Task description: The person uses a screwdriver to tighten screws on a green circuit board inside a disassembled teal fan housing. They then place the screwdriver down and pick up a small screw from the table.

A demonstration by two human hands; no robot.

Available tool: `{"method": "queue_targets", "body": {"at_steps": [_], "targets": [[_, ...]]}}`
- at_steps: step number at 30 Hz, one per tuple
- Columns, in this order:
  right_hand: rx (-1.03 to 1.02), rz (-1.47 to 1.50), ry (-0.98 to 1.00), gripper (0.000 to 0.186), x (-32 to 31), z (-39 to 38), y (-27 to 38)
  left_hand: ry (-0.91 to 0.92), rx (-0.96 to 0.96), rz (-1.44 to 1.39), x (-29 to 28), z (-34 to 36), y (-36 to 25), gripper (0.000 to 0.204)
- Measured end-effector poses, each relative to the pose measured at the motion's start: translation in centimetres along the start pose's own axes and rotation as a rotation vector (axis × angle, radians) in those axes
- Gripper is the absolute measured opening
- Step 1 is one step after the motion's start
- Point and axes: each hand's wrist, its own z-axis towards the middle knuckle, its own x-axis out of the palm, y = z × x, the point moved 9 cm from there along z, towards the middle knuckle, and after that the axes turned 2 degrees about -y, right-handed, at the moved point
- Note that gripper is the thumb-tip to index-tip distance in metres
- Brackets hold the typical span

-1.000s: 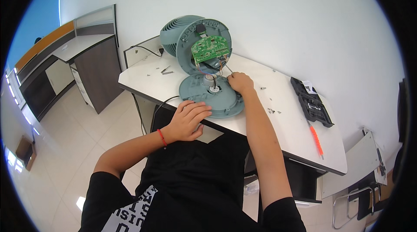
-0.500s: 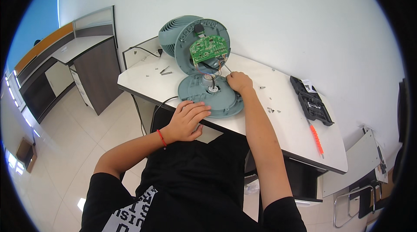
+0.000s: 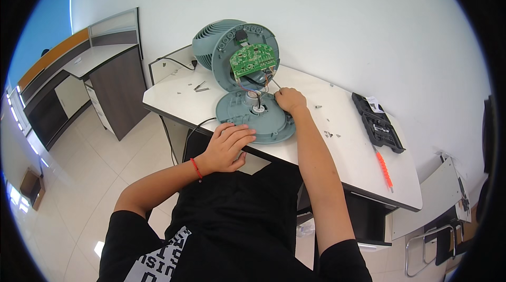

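A grey-green fan stands tipped back on the table. Its round housing (image 3: 217,52) has a green circuit board (image 3: 254,59) exposed, and thin wires run down to the detached round base (image 3: 240,110) lying flat in front. My left hand (image 3: 227,147) rests on the base's near-left rim, fingers stretched out and thumb apart. At the base's far-right edge, my right hand (image 3: 291,100) is closed. A thin grey rod (image 3: 276,83) sticks out beyond its fingers toward the wires; my hand hides the rest of it.
An open black tool case (image 3: 375,123) lies on the right of the white table (image 3: 363,168), with an orange twisted-handle tool (image 3: 383,168) beside it. Several small screws (image 3: 329,134) lie scattered right of the base. Small metal pieces (image 3: 201,86) lie on the left, near a black cord (image 3: 176,60).
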Motion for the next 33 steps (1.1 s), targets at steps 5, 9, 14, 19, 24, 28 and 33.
{"method": "queue_targets", "body": {"at_steps": [5, 9, 14, 19, 24, 28, 33], "targets": [[-0.005, 0.0, 0.001, 0.047, -0.08, -0.05, 0.21, -0.005, -0.002, -0.002, -0.07, -0.04, 0.04, 0.055], [0.001, 0.007, -0.003, 0.047, -0.02, -0.07, -0.01, -0.001, -0.001, -0.003, 0.03, 0.04, 0.01, 0.054], [0.003, 0.015, -0.002, 0.047, -0.09, -0.17, -0.01, 0.005, 0.008, 0.004, -0.03, 0.17, -0.13, 0.054], [0.009, 0.017, -0.002, 0.046, -0.1, -0.13, 0.12, 0.007, 0.003, 0.007, -0.03, 0.19, -0.1, 0.054], [0.01, 0.022, -0.005, 0.046, 0.23, 0.15, -0.12, 0.004, 0.002, 0.006, 0.03, 0.14, -0.08, 0.054], [0.01, 0.022, -0.004, 0.046, 0.32, 0.28, -0.24, 0.006, 0.001, -0.001, -0.03, 0.23, -0.14, 0.055], [0.005, 0.023, -0.002, 0.046, 0.29, 0.23, -0.14, 0.007, 0.001, 0.005, 0.0, 0.21, -0.14, 0.055]]}}
